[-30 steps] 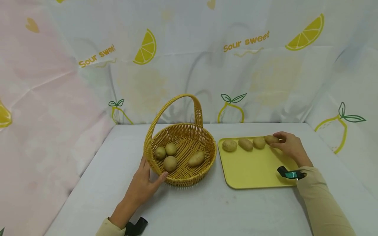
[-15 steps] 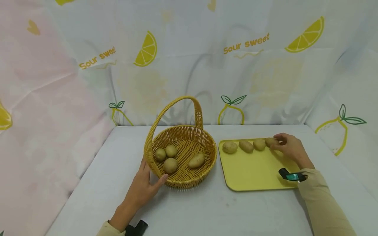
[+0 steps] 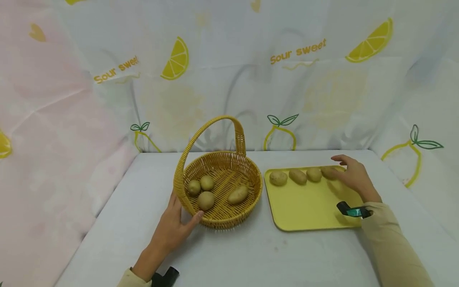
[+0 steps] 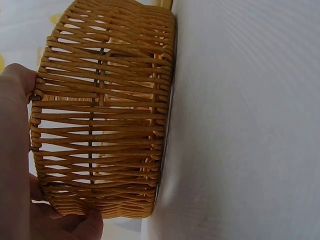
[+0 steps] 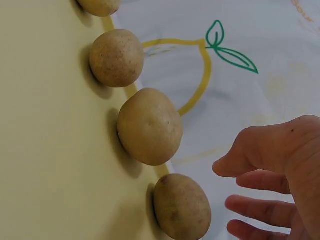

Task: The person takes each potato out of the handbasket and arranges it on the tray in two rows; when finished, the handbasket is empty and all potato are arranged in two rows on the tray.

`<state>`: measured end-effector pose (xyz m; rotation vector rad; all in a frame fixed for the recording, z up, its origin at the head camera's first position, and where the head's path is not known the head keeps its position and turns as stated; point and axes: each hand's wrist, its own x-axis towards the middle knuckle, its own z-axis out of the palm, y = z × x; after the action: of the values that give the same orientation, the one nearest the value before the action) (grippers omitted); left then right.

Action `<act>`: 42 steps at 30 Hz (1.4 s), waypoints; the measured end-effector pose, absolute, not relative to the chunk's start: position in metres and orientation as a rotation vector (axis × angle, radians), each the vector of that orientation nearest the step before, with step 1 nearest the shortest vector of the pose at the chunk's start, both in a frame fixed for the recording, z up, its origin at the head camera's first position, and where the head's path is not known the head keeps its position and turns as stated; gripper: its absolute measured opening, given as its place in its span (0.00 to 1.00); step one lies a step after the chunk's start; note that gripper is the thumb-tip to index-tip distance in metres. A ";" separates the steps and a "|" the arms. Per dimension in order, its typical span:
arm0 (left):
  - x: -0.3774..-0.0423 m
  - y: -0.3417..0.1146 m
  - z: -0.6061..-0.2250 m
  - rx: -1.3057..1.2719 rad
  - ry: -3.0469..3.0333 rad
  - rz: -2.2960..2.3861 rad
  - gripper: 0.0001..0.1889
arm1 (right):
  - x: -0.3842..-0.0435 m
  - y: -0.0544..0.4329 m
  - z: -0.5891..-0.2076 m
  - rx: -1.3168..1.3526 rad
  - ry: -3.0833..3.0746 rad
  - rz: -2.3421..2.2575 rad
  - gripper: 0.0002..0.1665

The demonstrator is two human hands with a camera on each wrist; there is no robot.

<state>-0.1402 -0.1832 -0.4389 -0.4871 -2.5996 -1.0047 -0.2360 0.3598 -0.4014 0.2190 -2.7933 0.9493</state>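
A yellow wicker basket [image 3: 226, 221] with a tall arched handle stands at centre. My left hand [image 3: 172, 229] holds its near left side, thumb at the rim; the left wrist view shows fingers [image 4: 90, 227] against the woven wall. Inside lie three round potatoes [image 3: 206, 200] and one long potato [image 3: 238, 194]. On the yellow tray [image 3: 308, 209] to the right, several potatoes sit in a row along the far edge. My right hand [image 3: 356, 178] hovers by the rightmost potato [image 3: 328, 172], fingers spread and holding nothing. In the right wrist view a gap separates it from the nearest potato [image 5: 182, 207].
A white cloth covers the table [image 3: 251, 259]. Behind it hangs a lemon-print curtain [image 3: 229, 91], which also closes off both sides. The basket's right rim stands close to the tray's left edge.
My right hand has let go of the rightmost potato, its fingers opening and lifting slightly away. That potato stays on the tray. The left hand and basket have not moved.
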 end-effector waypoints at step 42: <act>-0.140 -0.185 -0.439 -0.508 -2.603 -0.992 0.51 | -0.284 0.142 -0.348 1.599 -2.701 1.439 0.21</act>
<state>-0.1405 -0.1850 -0.4391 -0.5076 -2.6031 -0.9921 -0.2837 0.1416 -0.3475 1.5986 -2.7012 1.4389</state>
